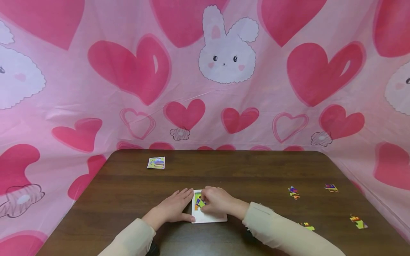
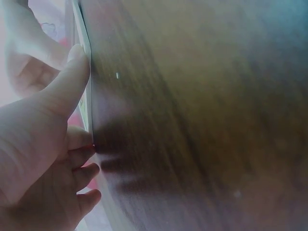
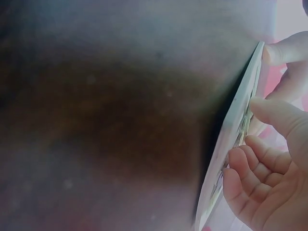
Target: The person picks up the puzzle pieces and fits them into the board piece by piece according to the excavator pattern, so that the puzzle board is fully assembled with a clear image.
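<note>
A white puzzle tray [image 1: 209, 218] lies on the table in front of me, with colourful puzzle pieces in its upper left part. Along the tray's left edge rests my left hand [image 1: 174, 207], fingers extended and thumb on the near left corner. My right hand [image 1: 219, 202] is over the tray, its fingers curled and its thumb and index finger pinching a green and blue puzzle piece [image 1: 200, 203]. In the right wrist view the right hand [image 3: 269, 168] is low against the tray [image 3: 226, 130], and its fingertips partly hide the pieces.
Several loose puzzle pieces lie to the right, among them a purple one [image 1: 331, 187], a blue and orange one [image 1: 293, 192] and a yellow-green one [image 1: 358, 221]. Another [image 1: 307, 226] is partly behind the right sleeve. A small picture card [image 1: 156, 163] lies at the back left of the brown table [image 1: 243, 167].
</note>
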{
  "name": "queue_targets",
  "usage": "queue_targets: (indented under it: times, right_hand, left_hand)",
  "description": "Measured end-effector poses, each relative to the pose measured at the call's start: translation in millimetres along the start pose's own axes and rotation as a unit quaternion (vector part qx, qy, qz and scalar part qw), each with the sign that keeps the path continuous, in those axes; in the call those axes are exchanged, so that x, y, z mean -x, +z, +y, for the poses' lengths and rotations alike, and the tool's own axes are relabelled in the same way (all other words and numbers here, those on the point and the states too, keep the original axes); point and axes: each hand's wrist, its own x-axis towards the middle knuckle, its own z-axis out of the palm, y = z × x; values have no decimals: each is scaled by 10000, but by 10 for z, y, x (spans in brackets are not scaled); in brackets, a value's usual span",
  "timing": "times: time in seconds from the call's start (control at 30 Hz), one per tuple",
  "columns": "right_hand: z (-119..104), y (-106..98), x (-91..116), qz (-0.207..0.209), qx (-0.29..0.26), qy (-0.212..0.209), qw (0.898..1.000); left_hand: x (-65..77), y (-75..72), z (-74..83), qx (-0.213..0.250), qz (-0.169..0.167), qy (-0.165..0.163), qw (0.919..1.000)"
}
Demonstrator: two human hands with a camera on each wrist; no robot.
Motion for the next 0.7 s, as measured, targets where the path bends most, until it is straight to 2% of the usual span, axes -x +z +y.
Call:
queue_targets:
  times: [0.17,0.47,0.7]
  right_hand:
    - [8,4,0,-5,59,-56,10000]
    - [14,-33,17,-200,-106,-493,9985]
    - [12,-39,12,-308,-87,-522,9981]
  left_hand:
    - [0,0,-4,3,-19,-17,10000]
    - [-6,18,-21,-124,4,79,9999]
    - [-17,26,-28,-87,-14,61,9999]
